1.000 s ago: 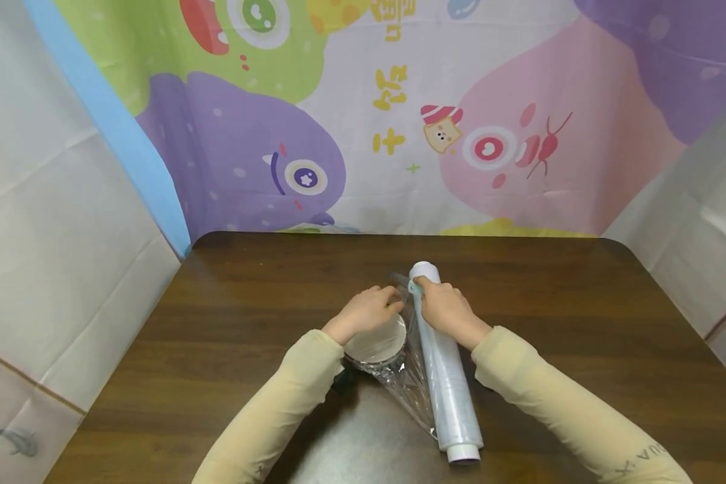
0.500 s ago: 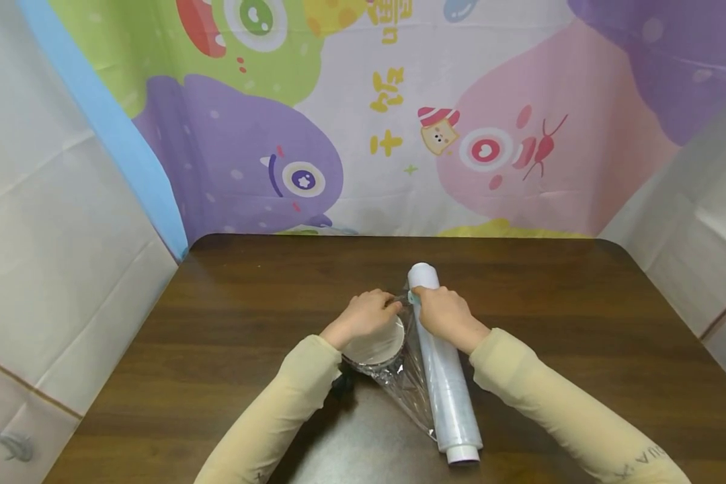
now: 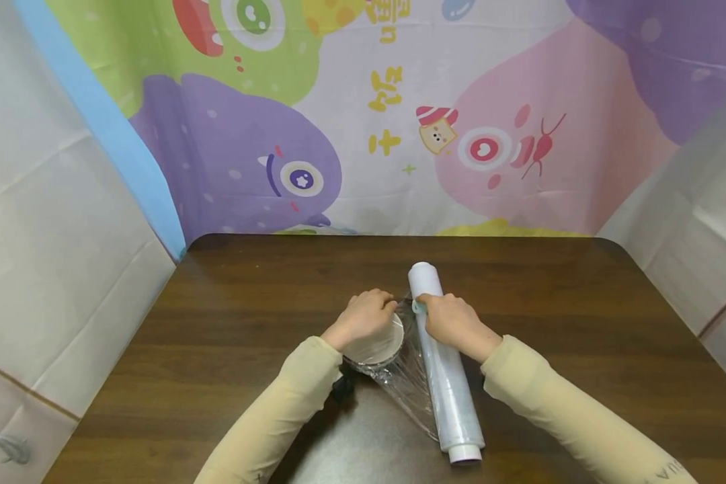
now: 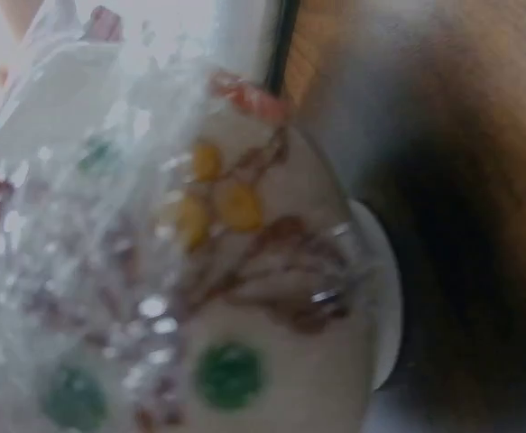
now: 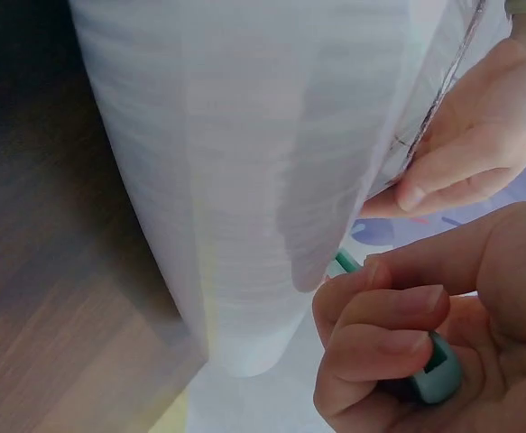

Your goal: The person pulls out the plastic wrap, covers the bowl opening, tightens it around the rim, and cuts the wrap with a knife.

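Observation:
A floral-patterned bowl point(image 4: 272, 298), draped in clear plastic wrap point(image 3: 413, 376), sits on the table left of a long white roll of wrap point(image 3: 450, 390). The wrap stretches from bowl to roll. My left hand point(image 3: 364, 317) reaches over the bowl's far side, its fingers pinching the wrap by the rim. In the right wrist view, the left hand's fingertips point(image 5: 466, 162) show at the wrapped edge. My right hand point(image 3: 458, 323) grips a small teal utility knife point(image 5: 438, 370) in curled fingers, its tip at the wrap along the roll's left side. The bowl's far part hides under the left hand.
Both hands work over a dark wooden table point(image 3: 248, 289). A small black object point(image 3: 342, 386) lies by the left sleeve, close to the bowl. A cartoon-printed cloth point(image 3: 387, 195) hangs behind the table, and pale panels point(image 3: 48, 235) stand at the sides.
My right hand has moved the knife a short way nearer along the roll's left side. The left hand stays at the bowl's rim; the roll has barely shifted.

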`<state>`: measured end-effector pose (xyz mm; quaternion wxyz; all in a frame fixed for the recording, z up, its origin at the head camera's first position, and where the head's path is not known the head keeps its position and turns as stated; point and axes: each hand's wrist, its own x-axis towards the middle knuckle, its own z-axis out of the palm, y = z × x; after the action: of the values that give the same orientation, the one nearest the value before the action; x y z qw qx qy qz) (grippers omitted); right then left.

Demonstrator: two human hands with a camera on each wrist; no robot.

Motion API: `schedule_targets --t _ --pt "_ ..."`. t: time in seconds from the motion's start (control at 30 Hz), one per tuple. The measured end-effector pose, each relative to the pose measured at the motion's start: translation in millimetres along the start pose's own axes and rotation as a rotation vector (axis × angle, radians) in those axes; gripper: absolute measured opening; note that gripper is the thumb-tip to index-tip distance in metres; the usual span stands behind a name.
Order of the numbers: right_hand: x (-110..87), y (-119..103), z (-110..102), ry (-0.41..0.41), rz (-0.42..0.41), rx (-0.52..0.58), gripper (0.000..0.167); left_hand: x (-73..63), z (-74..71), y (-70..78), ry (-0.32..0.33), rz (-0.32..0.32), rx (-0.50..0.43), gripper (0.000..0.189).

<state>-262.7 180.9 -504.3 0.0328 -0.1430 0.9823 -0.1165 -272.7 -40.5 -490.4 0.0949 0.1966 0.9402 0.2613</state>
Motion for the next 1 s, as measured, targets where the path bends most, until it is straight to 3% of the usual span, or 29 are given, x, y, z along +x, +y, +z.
schedule_targets --t 0.13,0.23,0.4,0.6,1.0 --pt "-1.2 1 0 0.016 -0.005 0.024 0.05 20.6 -0.3 -10.3 0.005 -0.032 0.005 0.036" --pt "-0.8 2 1 0.027 -0.005 0.031 0.049 33.1 -2.6 -13.4 -0.013 -0.094 0.025 0.031" --pt "0.5 2 2 0.015 -0.002 0.025 0.048 44.2 -4.1 -15.5 -0.072 -0.17 0.06 0.056" --pt "-0.3 5 -1 -0.016 0.027 0.02 0.054 44.8 -1.5 -16.1 -0.018 -0.134 0.017 0.053" --pt "-17.9 12 -6 -0.009 0.013 0.006 0.055 37.1 1.4 -7.2 0.022 -0.166 -0.004 0.053"
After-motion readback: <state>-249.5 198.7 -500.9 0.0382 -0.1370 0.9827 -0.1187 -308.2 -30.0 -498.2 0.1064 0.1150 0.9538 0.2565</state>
